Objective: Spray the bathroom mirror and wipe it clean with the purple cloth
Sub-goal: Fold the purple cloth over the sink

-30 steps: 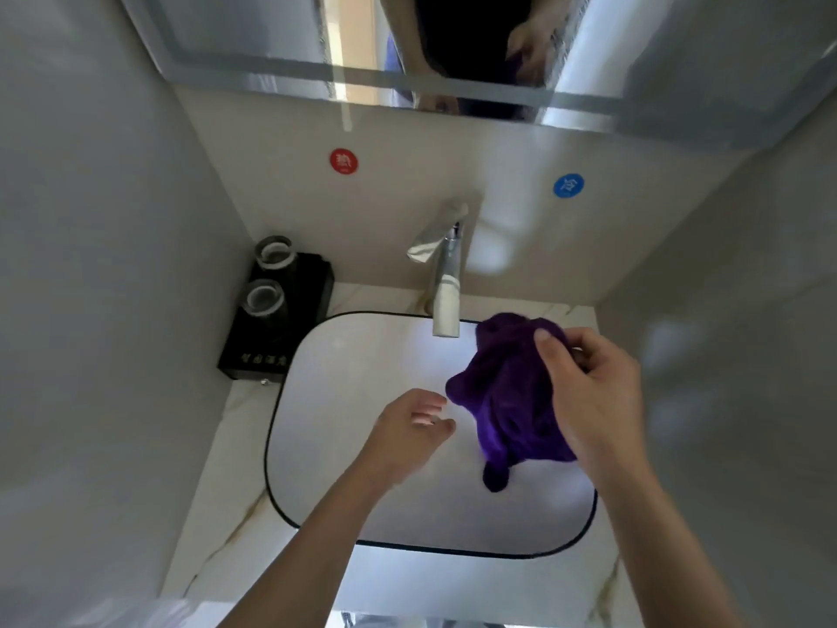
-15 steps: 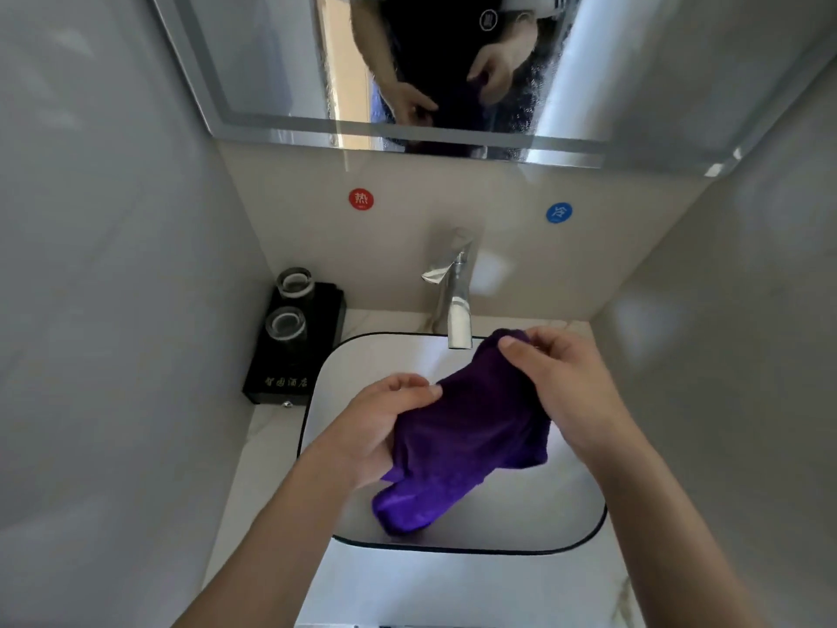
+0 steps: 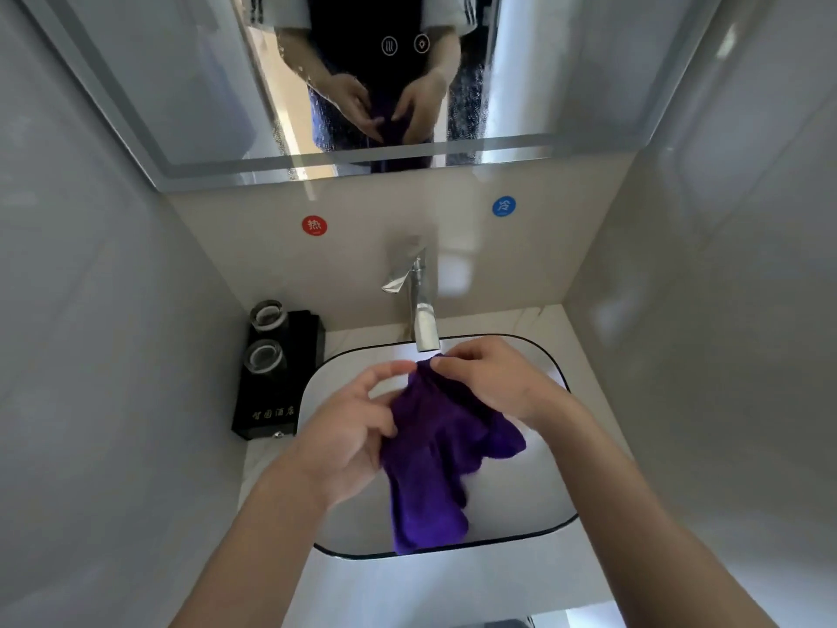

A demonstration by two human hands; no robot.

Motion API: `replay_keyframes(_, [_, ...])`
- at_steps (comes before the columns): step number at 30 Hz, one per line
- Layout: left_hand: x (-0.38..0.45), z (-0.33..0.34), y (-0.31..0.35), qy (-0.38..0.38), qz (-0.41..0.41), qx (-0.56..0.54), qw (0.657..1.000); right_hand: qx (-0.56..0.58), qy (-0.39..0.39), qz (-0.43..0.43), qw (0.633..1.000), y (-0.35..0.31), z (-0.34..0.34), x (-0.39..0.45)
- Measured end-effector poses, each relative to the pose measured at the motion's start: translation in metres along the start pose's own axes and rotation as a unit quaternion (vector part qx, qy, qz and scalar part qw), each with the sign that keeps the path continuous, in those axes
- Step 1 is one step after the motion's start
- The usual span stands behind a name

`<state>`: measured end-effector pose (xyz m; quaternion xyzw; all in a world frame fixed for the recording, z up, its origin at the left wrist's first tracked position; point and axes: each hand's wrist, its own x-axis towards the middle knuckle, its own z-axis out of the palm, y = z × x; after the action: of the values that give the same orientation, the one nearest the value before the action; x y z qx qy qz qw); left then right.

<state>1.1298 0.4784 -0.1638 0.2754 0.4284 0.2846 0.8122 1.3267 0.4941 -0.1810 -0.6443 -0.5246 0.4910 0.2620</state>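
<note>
Here, a purple cloth (image 3: 435, 451) is pinched by the left hand (image 3: 348, 432) and right hand (image 3: 493, 383); wall stickers are marked 热 (image 3: 314, 225) and 冷 (image 3: 503, 206).

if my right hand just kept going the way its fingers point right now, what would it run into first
Most likely your left hand. The right hand points leftward across the basin, pinching the top edge of the purple cloth, and the left fingertips sit just beyond it. Depth between them is unclear.

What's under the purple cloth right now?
The white sink basin lies below the purple cloth, which both hands hold up. The cloth hides the basin's middle, so no drain can be seen.
</note>
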Motion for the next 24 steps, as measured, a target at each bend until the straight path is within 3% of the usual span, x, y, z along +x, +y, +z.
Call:
replay_keyframes(4, [-0.014, 0.012, 0.025, 0.006, 0.056, -0.015, 0.998, 0.247, -0.006, 0.041, 0.968, 0.033, 0.004, -0.005])
replay_keyframes(6, [-0.023, 0.019, 0.034, 0.007, 0.081, -0.019, 0.997, 0.316, 0.036, 0.082, 0.945, 0.054, 0.008, -0.007])
replay_keyframes(9, [-0.037, 0.029, 0.045, -0.004, 0.114, -0.021, 0.993, 0.299, 0.118, 0.181, 0.929, 0.081, 0.024, -0.017])
replay_keyframes(12, [-0.048, 0.038, 0.051, -0.01, 0.143, -0.022, 0.989, 0.328, 0.088, 0.246, 0.908, 0.094, 0.043, -0.031])
replay_keyframes(16, [-0.055, 0.04, 0.054, 0.004, 0.18, -0.002, 0.984, 0.392, 0.02, 0.248, 0.886, 0.078, 0.064, -0.034])
replay_keyframes(21, [-0.059, 0.035, 0.056, 0.034, 0.215, 0.0, 0.976, 0.277, 0.033, 0.268, 0.922, 0.058, 0.067, -0.041])
replay_keyframes(24, [-0.062, 0.034, 0.055, 0.03, 0.229, 0.006, 0.973, 0.342, 0.042, 0.261, 0.902, 0.06, 0.062, -0.046])
